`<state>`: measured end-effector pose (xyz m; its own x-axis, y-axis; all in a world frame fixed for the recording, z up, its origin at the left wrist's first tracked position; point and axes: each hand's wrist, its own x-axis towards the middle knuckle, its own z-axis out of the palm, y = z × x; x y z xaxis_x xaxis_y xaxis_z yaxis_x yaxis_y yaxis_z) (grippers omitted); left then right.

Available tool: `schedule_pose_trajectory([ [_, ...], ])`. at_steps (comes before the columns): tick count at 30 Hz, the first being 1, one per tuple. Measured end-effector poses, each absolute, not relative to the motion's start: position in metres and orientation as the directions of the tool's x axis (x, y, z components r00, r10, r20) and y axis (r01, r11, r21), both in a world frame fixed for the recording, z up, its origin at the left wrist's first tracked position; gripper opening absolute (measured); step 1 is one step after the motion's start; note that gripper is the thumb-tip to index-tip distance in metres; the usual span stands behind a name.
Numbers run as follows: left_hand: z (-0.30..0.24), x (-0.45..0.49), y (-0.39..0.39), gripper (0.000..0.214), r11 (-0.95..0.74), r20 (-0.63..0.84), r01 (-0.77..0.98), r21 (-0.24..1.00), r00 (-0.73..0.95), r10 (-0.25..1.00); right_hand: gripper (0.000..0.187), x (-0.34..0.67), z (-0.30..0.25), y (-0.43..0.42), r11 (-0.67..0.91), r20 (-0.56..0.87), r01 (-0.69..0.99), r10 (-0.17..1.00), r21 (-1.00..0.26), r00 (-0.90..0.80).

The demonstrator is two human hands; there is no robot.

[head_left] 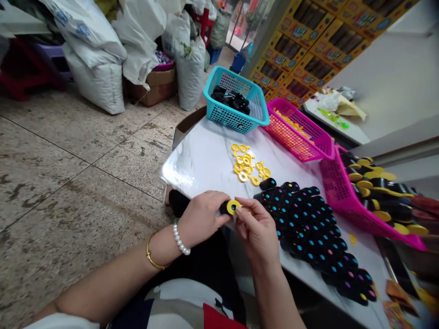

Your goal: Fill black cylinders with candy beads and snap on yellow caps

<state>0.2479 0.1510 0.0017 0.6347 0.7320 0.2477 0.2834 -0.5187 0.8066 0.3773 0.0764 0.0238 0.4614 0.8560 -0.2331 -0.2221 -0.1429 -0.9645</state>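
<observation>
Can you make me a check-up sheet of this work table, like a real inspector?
Surface: glossy white marble-patterned table.
Job's things: short black cylinder with a yellow plastic ring at its end; loose yellow plastic rings; many black cylinders with coloured dots.
Clutter: orange scraps; turquoise plastic basket holding black parts; pink plastic basket holding yellow pieces; another pink plastic basket holding black-and-yellow parts.
Hands: left hand holds the short cylinder; right hand fingers its ring.
Cables: nothing seen.
Surroundings: speckled stone floor, stuffed white sacks, stacked yellow boxes.
</observation>
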Motion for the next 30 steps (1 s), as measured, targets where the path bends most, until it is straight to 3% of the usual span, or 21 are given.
schedule_pose_trajectory([
  [4,0.001,0.247,0.152,0.022,-0.523,0.25,0.276,0.806,0.643,0.724,0.022,0.376,0.027,0.077,-0.177,-0.282,-0.261,0.848,-0.949,0.449],
  [11,0.001,0.247,0.152,0.018,-0.532,0.266,0.266,0.804,0.64,0.721,0.029,0.369,0.028,0.079,-0.229,-0.295,-0.187,0.781,-0.955,0.551],
  [15,0.013,0.241,0.159,0.017,-0.513,0.242,0.232,0.826,0.678,0.694,0.029,0.373,0.029,0.081,-0.252,-0.319,-0.199,0.797,-0.947,0.513],
  [21,0.025,0.246,0.173,0.022,-0.211,-0.005,0.211,0.954,0.718,0.696,0.028,0.378,0.031,0.085,-0.279,-0.361,-0.244,0.828,-0.929,0.429],
  [26,0.018,0.258,0.169,0.019,0.048,-0.192,0.214,0.976,0.728,0.658,0.035,0.377,0.031,0.085,-0.242,-0.344,-0.266,0.812,-0.933,0.471],
  [28,0.015,0.256,0.164,0.024,0.103,-0.196,0.17,0.98,0.754,0.627,0.038,0.375,0.031,0.085,-0.242,-0.347,-0.266,0.802,-0.933,0.486],
  [30,0.012,0.251,0.16,0.026,0.011,-0.082,0.098,0.995,0.755,0.651,0.038,0.374,0.031,0.085,-0.23,-0.333,-0.259,0.804,-0.938,0.493],
])
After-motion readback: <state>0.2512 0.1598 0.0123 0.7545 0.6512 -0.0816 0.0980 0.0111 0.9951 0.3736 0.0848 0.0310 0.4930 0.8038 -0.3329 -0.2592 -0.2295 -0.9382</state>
